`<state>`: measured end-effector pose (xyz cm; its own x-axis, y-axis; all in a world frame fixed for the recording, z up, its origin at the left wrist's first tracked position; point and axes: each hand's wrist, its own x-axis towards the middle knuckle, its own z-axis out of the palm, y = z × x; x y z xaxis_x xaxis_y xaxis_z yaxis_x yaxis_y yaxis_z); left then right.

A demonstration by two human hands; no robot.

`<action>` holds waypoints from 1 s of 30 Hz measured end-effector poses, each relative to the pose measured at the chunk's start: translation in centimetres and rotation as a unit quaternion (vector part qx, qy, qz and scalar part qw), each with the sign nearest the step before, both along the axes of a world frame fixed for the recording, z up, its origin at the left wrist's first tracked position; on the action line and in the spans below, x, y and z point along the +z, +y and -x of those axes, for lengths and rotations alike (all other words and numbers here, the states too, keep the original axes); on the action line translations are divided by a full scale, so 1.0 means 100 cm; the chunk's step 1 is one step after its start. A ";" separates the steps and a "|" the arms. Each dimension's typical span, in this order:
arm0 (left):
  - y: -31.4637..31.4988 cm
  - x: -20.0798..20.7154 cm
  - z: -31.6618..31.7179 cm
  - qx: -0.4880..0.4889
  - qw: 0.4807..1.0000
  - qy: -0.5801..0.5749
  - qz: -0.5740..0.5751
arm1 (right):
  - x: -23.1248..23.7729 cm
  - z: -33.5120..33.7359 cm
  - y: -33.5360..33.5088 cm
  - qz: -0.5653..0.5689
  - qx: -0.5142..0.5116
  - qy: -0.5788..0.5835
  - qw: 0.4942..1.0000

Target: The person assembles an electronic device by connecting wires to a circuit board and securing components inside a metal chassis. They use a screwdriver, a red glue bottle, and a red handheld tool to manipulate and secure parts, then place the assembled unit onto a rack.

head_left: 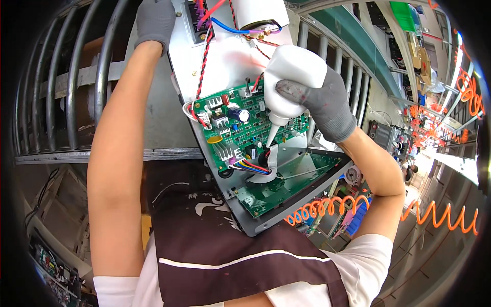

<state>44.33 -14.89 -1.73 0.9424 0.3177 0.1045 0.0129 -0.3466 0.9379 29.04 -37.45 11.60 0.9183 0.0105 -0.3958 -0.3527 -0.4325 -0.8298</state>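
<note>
Head view: your gloved right hand [327,105] has its fingers closed around a white plastic squeeze bottle [296,66], held tilted above the right part of a green circuit board [238,134] crowded with components. Its tapered white nozzle [273,135] points down and toward you, ending beside a flat grey ribbon cable [273,161]; you cannot tell whether the tip touches anything. Your gloved left hand [155,23] is at the far left edge of a silvery metal chassis [230,66]; its fingertips are out of sight, so their grip cannot be told. Nearer you, a second green board [302,181] lies in the dark-framed near end. Metal rollers [79,77] stand left, and an orange coiled hose [327,207] hangs right.
</note>
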 end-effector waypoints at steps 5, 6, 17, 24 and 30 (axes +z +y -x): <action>-0.001 -0.005 0.001 0.002 0.999 -0.026 -0.019 | 0.001 -0.003 0.002 0.057 0.019 -0.018 0.998; 0.001 -0.009 -0.003 0.004 0.999 -0.023 -0.027 | 0.001 -0.003 0.002 0.063 0.020 -0.022 0.998; 0.005 -0.020 -0.008 0.020 0.995 -0.025 -0.095 | 0.006 -0.006 0.005 0.142 0.066 -0.069 0.985; 0.009 -0.031 -0.021 0.006 0.992 0.050 -0.112 | 0.009 0.006 0.002 0.150 0.072 -0.125 0.978; 0.042 -0.086 -0.060 -0.100 0.955 -0.140 -0.240 | 0.039 0.021 -0.070 -0.159 -0.169 -0.217 0.948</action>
<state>50.37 -10.73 -10.31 0.8931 -0.0144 0.4496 -0.3269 -0.7074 0.6267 26.95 -44.41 15.49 0.9664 -0.2570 -0.0056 -0.0214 -0.0588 -0.9980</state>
